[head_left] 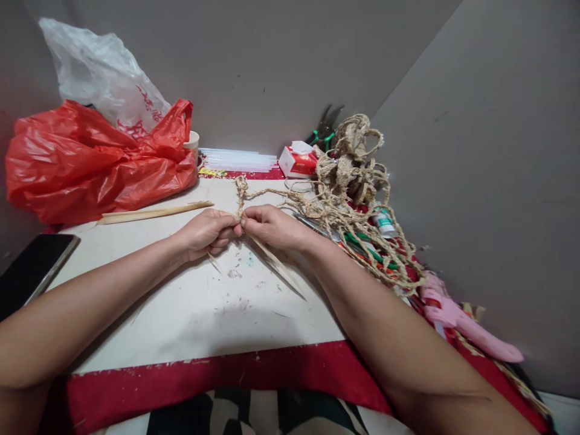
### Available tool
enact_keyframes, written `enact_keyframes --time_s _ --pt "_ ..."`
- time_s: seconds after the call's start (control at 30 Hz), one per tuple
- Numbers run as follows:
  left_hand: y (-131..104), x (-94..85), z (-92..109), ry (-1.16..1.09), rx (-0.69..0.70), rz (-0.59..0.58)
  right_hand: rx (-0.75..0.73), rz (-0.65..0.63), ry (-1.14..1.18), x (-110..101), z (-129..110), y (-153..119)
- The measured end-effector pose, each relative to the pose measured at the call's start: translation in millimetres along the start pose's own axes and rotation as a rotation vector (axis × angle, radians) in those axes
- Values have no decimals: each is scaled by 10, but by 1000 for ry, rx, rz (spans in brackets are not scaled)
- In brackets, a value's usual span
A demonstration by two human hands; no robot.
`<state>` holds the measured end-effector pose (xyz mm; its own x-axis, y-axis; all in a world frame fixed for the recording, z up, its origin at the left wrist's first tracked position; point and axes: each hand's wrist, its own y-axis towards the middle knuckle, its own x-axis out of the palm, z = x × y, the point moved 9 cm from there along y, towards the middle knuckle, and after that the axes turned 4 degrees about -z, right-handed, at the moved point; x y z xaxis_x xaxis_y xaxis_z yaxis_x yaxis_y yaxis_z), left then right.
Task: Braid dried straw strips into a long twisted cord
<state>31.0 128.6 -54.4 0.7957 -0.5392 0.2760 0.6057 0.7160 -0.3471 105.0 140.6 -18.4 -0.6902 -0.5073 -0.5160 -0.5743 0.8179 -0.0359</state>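
Note:
My left hand [206, 232] and my right hand [274, 226] meet above the middle of the white board, thumbs and forefingers pinched close together. Both are closed on the working end of a braided straw cord [241, 194], whose plaited part stands out just beyond the fingertips. From under my right hand a loose flat straw strand [278, 266] slants toward me, and a thin wisp hangs below my left hand. The cord appears to run on to the right into a big tangled heap of braided straw rope [353, 175]. Fingers hide the exact crossing of the strands.
Flat dry straw strips [156, 212] lie left of my hands. A red plastic bag [99, 166], a black phone [38, 266], clear glue sticks [238, 160], a tissue pack [298, 162], green-handled pliers [324, 134] and a pink glue gun [466, 320] surround the white board [217, 320].

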Motion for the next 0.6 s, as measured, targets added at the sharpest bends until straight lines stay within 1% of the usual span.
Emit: enact_keyframes --time_s 0.1,0.2,0.27,0.33,0.43,0.53,0.6 --pt "-7 -17 4 32 12 68 12 16 -151 -29 -62 -22" --pt "-17 -20 12 82 32 119 15 -55 -194 -13 -119 -52" --pt "-20 -22 5 120 30 136 26 -114 -188 -6 -129 -72" --pt "-20 -30 -6 152 20 148 29 -146 -175 -21 -119 -83" --pt "-16 -41 -13 178 13 160 30 -114 -190 -101 -73 -80" --pt "-13 -51 -9 204 16 177 76 -60 -282 -179 -17 -82" --pt "-11 -51 -7 217 22 184 97 -38 -338 -190 -40 -94"
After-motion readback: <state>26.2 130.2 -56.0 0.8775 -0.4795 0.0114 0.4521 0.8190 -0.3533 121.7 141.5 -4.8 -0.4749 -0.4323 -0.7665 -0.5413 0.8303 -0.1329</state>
